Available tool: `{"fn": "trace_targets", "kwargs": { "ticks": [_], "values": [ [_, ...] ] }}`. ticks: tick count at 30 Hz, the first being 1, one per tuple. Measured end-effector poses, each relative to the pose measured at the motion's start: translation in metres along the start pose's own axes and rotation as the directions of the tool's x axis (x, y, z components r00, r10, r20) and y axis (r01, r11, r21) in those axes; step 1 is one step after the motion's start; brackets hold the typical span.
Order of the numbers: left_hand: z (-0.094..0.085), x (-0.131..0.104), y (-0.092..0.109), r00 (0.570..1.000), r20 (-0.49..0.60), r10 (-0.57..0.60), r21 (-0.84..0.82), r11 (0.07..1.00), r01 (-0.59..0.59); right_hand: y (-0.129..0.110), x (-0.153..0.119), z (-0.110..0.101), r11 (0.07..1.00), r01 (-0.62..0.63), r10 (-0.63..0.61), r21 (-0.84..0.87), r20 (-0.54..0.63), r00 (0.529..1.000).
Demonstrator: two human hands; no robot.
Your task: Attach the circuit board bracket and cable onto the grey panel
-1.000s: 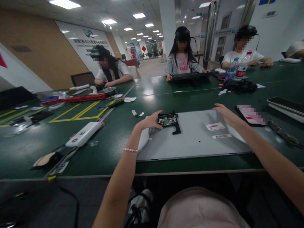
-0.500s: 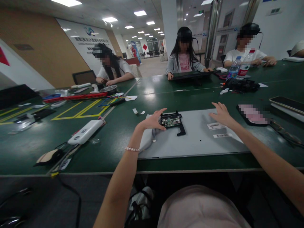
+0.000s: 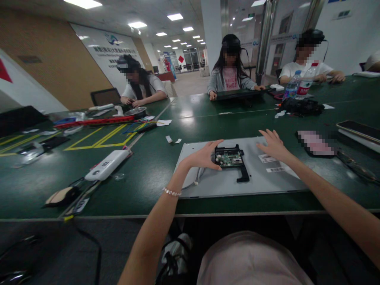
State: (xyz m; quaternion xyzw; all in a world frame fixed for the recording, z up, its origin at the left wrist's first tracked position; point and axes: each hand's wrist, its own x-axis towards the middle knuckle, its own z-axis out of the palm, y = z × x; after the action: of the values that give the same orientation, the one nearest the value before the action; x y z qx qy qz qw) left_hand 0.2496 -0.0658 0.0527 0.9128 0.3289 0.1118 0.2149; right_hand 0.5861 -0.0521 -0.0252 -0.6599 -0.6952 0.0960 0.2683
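My left hand (image 3: 204, 156) grips the left edge of a black frame (image 3: 244, 172) that bears a green circuit board (image 3: 231, 159). The frame is over a flat grey panel (image 3: 213, 189) at the table's front edge. Thin grey cables (image 3: 194, 177) run from beside my left hand onto the panel. My right hand (image 3: 273, 145) holds nothing; its fingers are spread above the panel's right part, near two white labels (image 3: 275, 170).
A pink phone (image 3: 316, 143) and glasses (image 3: 356, 165) lie to the right. Two bottles (image 3: 305, 83) stand farther back. On the left are a white power strip (image 3: 108, 164) and a red tool-like bar (image 3: 95, 122). Several people sit across the table.
My left hand and the black frame with the board have moved right and slightly toward me over the panel. My right hand has shifted slightly left.
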Motion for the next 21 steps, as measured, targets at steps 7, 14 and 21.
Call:
{"fn": "trace_targets", "kwargs": {
  "ticks": [7,14,21],
  "values": [
    [0.009,0.002,-0.002,0.999,0.003,-0.039,0.012,0.999,0.039,-0.019,-0.009,0.004,0.986,0.168,-0.168,0.007,0.052,0.984],
    [0.016,0.005,0.001,0.999,-0.015,-0.052,0.011,0.999,0.052,-0.05,-0.026,0.001,0.935,0.347,-0.355,0.073,0.19,0.915],
    [0.015,0.005,0.005,0.998,-0.013,-0.065,0.008,0.998,0.066,-0.057,-0.033,0.004,0.899,0.426,-0.434,0.1,0.331,0.838]
  ]
}}
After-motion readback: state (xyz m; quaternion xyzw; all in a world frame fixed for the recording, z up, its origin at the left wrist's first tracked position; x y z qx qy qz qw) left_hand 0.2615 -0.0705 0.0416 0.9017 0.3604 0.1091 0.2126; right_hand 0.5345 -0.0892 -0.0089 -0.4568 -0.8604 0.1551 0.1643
